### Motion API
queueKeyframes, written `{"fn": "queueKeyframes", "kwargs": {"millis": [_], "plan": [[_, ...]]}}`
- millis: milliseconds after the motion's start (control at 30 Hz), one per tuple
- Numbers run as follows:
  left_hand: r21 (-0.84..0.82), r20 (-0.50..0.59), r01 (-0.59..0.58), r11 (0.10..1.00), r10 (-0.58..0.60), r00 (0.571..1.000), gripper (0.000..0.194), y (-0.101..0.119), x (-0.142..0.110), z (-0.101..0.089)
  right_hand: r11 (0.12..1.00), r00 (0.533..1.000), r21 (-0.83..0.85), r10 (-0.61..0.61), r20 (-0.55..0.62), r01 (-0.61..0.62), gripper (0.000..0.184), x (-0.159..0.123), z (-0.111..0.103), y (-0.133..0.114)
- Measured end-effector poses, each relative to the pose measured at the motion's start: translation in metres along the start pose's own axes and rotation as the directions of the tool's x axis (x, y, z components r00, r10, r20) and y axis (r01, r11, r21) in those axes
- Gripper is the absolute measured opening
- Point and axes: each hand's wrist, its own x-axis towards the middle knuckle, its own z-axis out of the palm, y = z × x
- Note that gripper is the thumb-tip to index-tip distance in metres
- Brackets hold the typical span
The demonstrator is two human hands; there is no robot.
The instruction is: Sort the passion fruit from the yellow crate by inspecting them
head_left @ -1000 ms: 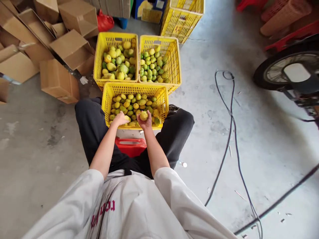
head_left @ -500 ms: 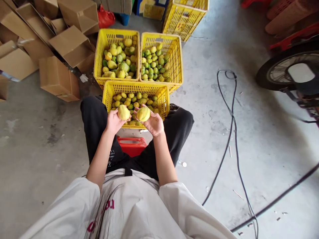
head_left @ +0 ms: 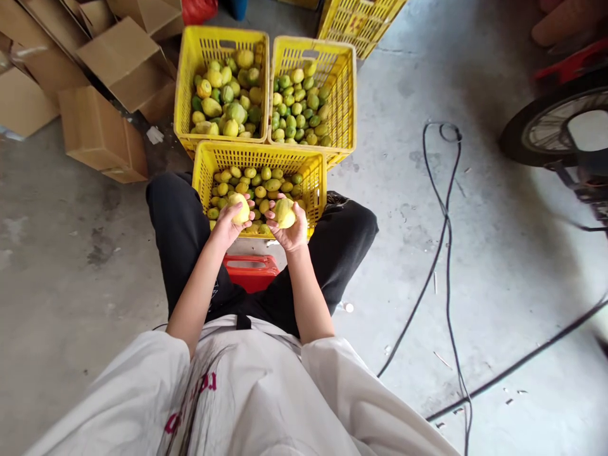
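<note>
My left hand (head_left: 226,227) is closed around a yellow lemon (head_left: 240,210), its thumb over the top. A second, yellow-green lemon (head_left: 285,214) rests in my right hand (head_left: 296,237), with the fingers curled round it. Both hands are above the near edge of a yellow plastic crate (head_left: 317,187) that stands between my knees. Small yellow and green lemons (head_left: 273,184) lie in that crate, partly hidden by my hands. Behind it, larger fruit fill part of the left crate (head_left: 184,85), and smaller green and yellow ones lie in the right crate (head_left: 342,95).
Cardboard boxes (head_left: 102,133) are piled at the left. Another yellow crate (head_left: 363,22) stands at the back. A black cable (head_left: 444,221) loops across the floor on the right, near a wheel (head_left: 532,136). Something red (head_left: 251,278) lies below the near crate.
Both lemons have been turned in my hands, and my left fingers have come over the top of theirs. My hands have moved slightly apart. The view has tilted down a little.
</note>
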Motion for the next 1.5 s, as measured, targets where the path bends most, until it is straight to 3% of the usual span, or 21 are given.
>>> {"fn": "queueKeyframes", "kwargs": {"millis": [100, 233, 400, 600, 700, 833, 967, 1167, 1333, 1500], "plan": [[-0.129, -0.006, 0.064, 0.990, -0.065, 0.998, 0.022, -0.001, 0.002, 0.004, 1.000, 0.997, 0.001, 0.026, 0.067, -0.026, 0.035, 0.002, -0.003, -0.002], [-0.227, -0.094, 0.044, 0.973, -0.067, 0.993, 0.032, -0.001, 0.005, 0.005, 0.999, 0.994, -0.049, 0.021, 0.105, -0.016, 0.046, 0.005, -0.007, -0.004], [-0.118, -0.063, 0.049, 0.992, -0.057, 0.996, 0.019, -0.006, 0.006, -0.002, 1.000, 0.994, -0.025, 0.004, 0.110, -0.001, 0.038, 0.011, -0.016, 0.006], [-0.019, 0.047, 0.088, 0.996, -0.087, 0.995, 0.035, -0.017, 0.002, -0.008, 0.999, 0.998, -0.009, 0.044, 0.048, -0.044, 0.029, 0.013, -0.024, 0.016], [-0.038, 0.051, 0.103, 0.994, -0.101, 0.994, 0.021, -0.015, 0.003, -0.005, 0.999, 0.996, 0.000, 0.050, 0.074, -0.050, 0.031, 0.013, -0.022, 0.015], [-0.168, -0.025, 0.099, 0.981, -0.105, 0.994, 0.048, -0.006, 0.001, 0.000, 0.997, 0.989, 0.075, 0.002, 0.148, -0.013, 0.047, 0.008, -0.014, 0.007], [-0.275, -0.063, 0.038, 0.961, -0.057, 0.996, 0.039, -0.002, 0.000, 0.003, 0.993, 0.987, 0.112, -0.047, 0.153, 0.030, 0.053, 0.004, -0.010, 0.001], [-0.141, 0.062, 0.145, 0.979, -0.138, 0.989, 0.019, -0.013, 0.000, 0.002, 0.989, 0.984, 0.136, 0.029, 0.178, -0.053, 0.047, 0.010, -0.023, 0.008], [-0.042, 0.119, 0.110, 0.993, -0.105, 0.987, 0.030, -0.019, 0.001, -0.002, 0.998, 0.983, 0.011, 0.059, 0.177, -0.062, 0.037, 0.013, -0.021, 0.019], [-0.153, 0.042, 0.109, 0.982, -0.104, 0.994, 0.031, -0.011, 0.002, -0.002, 0.999, 0.992, 0.020, 0.035, 0.121, -0.037, 0.050, 0.009, -0.009, 0.007]]}}
